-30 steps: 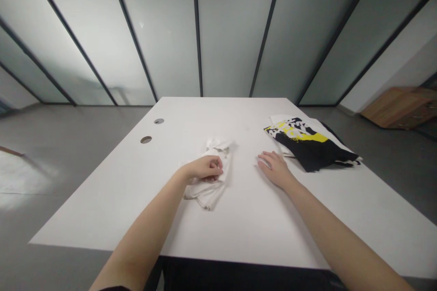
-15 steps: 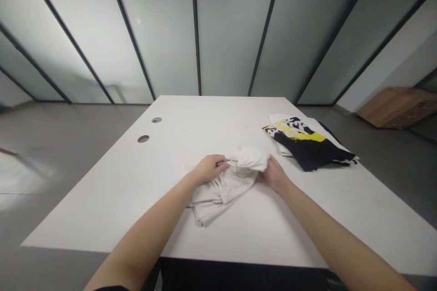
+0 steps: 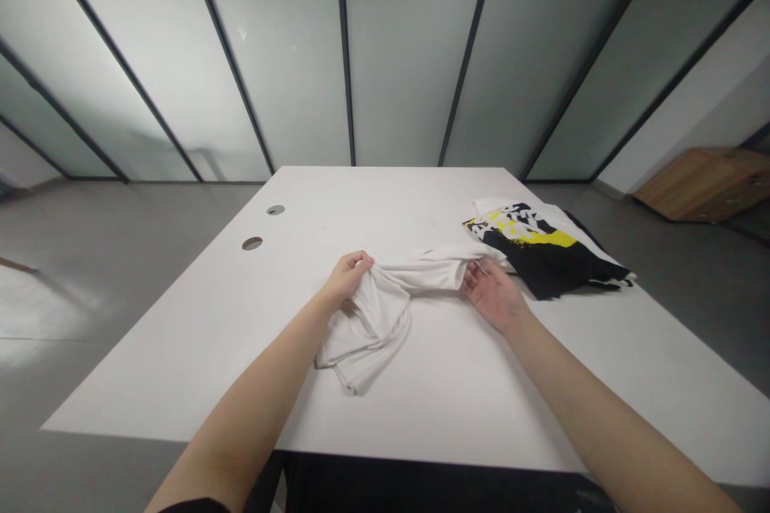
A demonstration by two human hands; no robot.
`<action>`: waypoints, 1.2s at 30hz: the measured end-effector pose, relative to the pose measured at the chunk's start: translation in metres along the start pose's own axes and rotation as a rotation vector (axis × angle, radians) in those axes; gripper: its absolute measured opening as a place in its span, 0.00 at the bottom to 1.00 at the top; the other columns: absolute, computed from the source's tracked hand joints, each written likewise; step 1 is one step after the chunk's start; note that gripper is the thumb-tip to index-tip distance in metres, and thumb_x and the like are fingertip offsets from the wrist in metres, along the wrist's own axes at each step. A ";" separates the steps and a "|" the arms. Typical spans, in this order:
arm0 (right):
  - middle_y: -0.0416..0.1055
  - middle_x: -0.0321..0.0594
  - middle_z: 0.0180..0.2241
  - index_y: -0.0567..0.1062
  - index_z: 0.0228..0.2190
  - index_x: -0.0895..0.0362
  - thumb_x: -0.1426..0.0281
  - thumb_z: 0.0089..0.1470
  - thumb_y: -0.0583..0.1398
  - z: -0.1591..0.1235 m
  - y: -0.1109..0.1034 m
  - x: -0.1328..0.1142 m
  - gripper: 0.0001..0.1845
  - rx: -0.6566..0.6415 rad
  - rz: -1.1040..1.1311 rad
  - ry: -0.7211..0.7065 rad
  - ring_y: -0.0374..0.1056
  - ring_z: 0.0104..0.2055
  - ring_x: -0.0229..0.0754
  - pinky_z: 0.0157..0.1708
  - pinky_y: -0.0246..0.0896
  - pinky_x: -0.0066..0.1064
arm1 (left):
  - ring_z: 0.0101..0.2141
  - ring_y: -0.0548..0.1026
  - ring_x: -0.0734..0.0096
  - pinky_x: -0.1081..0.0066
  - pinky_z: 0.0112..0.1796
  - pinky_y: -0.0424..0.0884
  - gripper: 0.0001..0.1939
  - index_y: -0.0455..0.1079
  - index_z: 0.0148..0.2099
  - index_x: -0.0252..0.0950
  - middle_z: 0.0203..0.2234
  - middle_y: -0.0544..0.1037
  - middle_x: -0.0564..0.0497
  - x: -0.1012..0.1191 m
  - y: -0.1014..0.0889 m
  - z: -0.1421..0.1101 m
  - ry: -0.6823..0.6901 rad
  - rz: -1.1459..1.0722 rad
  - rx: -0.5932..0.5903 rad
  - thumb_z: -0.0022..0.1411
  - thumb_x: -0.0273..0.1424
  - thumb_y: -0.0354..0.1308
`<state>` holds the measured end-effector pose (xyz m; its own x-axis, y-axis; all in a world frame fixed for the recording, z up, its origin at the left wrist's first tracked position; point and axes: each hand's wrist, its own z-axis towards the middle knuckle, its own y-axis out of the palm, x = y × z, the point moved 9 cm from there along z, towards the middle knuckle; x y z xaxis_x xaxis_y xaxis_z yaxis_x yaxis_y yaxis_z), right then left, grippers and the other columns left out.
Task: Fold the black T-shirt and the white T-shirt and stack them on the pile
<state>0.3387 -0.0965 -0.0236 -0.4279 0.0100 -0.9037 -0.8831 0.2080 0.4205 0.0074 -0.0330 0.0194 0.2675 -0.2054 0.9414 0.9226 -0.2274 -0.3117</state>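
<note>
A crumpled white shirt [image 3: 376, 321] lies near the middle of the table, its lower left part bunched and resting on the surface. My left hand [image 3: 347, 276] pinches its upper edge between thumb and fingers. From there a narrow, sleeve-like stretch of cloth runs to the right. At its far end is my right hand [image 3: 494, 295], palm turned up, with curled fingers and thumb at the edge of the fabric. Some of the right fingertips are covered by cloth.
On the white table [image 3: 241, 369], a pile of clothes [image 3: 553, 256], black, yellow and white on top, lies at the right, close to my right hand. Two round holes [image 3: 252, 243] open at the left. Beyond are frosted glass panels [image 3: 397, 56] and a wooden cabinet [image 3: 691, 184].
My hands have moved apart, the left a little up and left, the right slightly to the right. The shirt's bunched upper part is now stretched out lengthwise between them.
</note>
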 end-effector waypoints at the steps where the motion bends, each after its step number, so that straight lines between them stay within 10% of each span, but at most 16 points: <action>1: 0.82 0.38 0.42 0.80 0.44 0.46 0.52 0.61 0.66 -0.002 0.003 -0.002 0.15 -0.019 -0.002 -0.013 0.79 0.43 0.46 0.44 0.79 0.40 | 0.33 0.72 0.67 0.69 0.36 0.72 0.13 0.70 0.36 0.39 0.28 0.73 0.54 0.003 -0.004 0.000 0.027 0.072 0.038 0.68 0.42 0.56; 6: 0.79 0.42 0.53 0.81 0.51 0.48 0.56 0.55 0.70 -0.007 0.014 0.000 0.23 -0.051 -0.174 -0.114 0.75 0.53 0.48 0.47 0.75 0.39 | 0.50 0.74 0.56 0.57 0.57 0.70 0.08 0.74 0.47 0.39 0.45 0.78 0.43 0.040 -0.005 -0.013 0.300 0.497 0.222 0.66 0.29 0.58; 12: 0.76 0.50 0.53 0.81 0.52 0.53 0.55 0.56 0.66 -0.011 0.022 -0.012 0.26 0.052 -0.947 -0.457 0.69 0.56 0.56 0.58 0.65 0.52 | 0.59 0.74 0.54 0.55 0.62 0.69 0.21 0.70 0.64 0.39 0.59 0.76 0.42 0.054 0.051 -0.033 0.465 0.651 -0.169 0.70 0.34 0.59; 16: 0.74 0.51 0.50 0.82 0.38 0.53 0.60 0.57 0.67 -0.024 0.049 -0.011 0.11 -0.046 -1.382 -0.601 0.66 0.55 0.59 0.60 0.59 0.55 | 0.52 0.78 0.54 0.58 0.55 0.73 0.23 0.73 0.62 0.39 0.52 0.80 0.43 0.049 0.061 -0.037 0.408 0.750 -0.305 0.70 0.43 0.62; 21: 0.72 0.43 0.37 0.72 0.33 0.52 0.67 0.67 0.57 -0.054 0.096 -0.010 0.09 -0.411 -1.213 -0.639 0.65 0.41 0.49 0.45 0.64 0.40 | 0.51 0.75 0.49 0.55 0.54 0.70 0.23 0.78 0.51 0.39 0.48 0.79 0.41 0.070 0.064 -0.045 0.511 0.826 -0.255 0.64 0.51 0.68; 24: 0.72 0.40 0.35 0.70 0.35 0.52 0.69 0.69 0.55 -0.073 0.118 -0.004 0.08 -0.597 -1.111 -0.591 0.65 0.37 0.46 0.40 0.64 0.37 | 0.54 0.73 0.49 0.54 0.56 0.68 0.30 0.74 0.57 0.39 0.53 0.77 0.41 0.074 0.075 -0.050 0.563 0.739 -0.278 0.58 0.49 0.73; 27: 0.74 0.40 0.38 0.71 0.38 0.51 0.67 0.67 0.59 -0.084 0.125 -0.006 0.03 -0.654 -1.081 -0.646 0.69 0.39 0.46 0.43 0.65 0.38 | 0.47 0.76 0.55 0.60 0.51 0.69 0.11 0.76 0.46 0.38 0.43 0.80 0.44 0.065 0.081 -0.045 0.491 0.586 -0.321 0.61 0.33 0.67; 33: 0.71 0.53 0.59 0.69 0.62 0.53 0.54 0.50 0.74 -0.058 0.091 -0.025 0.43 -0.301 -1.245 -0.739 0.67 0.60 0.61 0.59 0.61 0.53 | 0.31 0.70 0.71 0.72 0.35 0.65 0.04 0.69 0.35 0.38 0.28 0.73 0.55 0.048 0.049 -0.024 0.222 -0.003 -0.187 0.63 0.30 0.54; 36: 0.76 0.50 0.56 0.73 0.60 0.53 0.62 0.57 0.67 -0.042 0.078 -0.015 0.31 -0.284 -1.405 -0.642 0.69 0.57 0.60 0.58 0.62 0.51 | 0.24 0.61 0.76 0.75 0.27 0.59 0.13 0.63 0.32 0.39 0.23 0.64 0.59 0.032 0.029 -0.014 0.089 -0.234 -0.033 0.64 0.41 0.59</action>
<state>0.2683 -0.1212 0.0265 0.8205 0.3876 -0.4202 -0.5264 0.2253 -0.8199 0.0391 -0.0594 0.0388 0.0205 -0.2263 0.9738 0.9465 -0.3093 -0.0917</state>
